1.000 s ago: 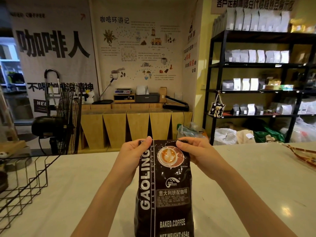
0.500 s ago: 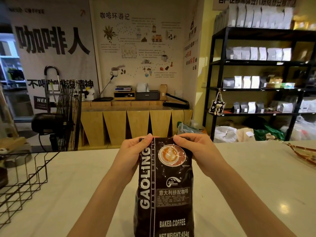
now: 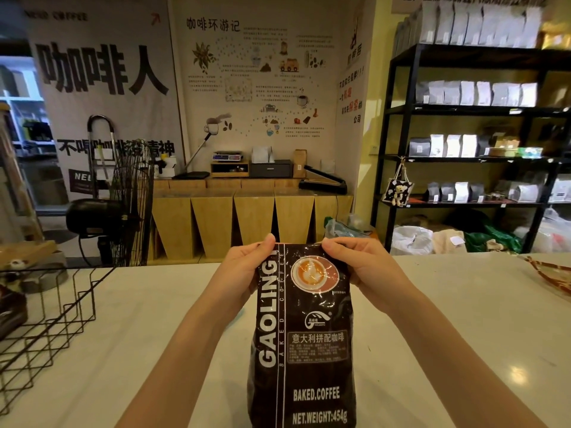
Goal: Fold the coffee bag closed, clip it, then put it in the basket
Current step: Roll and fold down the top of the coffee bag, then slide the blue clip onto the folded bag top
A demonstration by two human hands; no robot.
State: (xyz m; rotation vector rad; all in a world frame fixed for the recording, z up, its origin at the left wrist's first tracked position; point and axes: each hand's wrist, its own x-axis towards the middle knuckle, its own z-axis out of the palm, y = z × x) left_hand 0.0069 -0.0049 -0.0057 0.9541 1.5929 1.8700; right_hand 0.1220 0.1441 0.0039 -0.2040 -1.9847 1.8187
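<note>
A dark brown coffee bag (image 3: 304, 341) with white "GAOLING" lettering stands upright on the white counter (image 3: 448, 319), close in front of me. My left hand (image 3: 244, 273) grips the bag's top left corner, thumb on the front face. My right hand (image 3: 361, 267) grips the top right corner the same way. The top edge of the bag is folded away from me between the two hands. A black wire basket (image 3: 52, 316) stands at the counter's left edge, well to the left of the bag. No clip is visible.
A dark object (image 3: 10, 310) lies inside the wire basket at far left. A woven tray (image 3: 550, 273) lies at the counter's far right. A floor fan (image 3: 123, 205) and black shelves (image 3: 472, 156) of coffee bags stand beyond the counter.
The bag's top has been folded down a little further, so the bag stands slightly shorter. Both hands keep their grip on the top corners.
</note>
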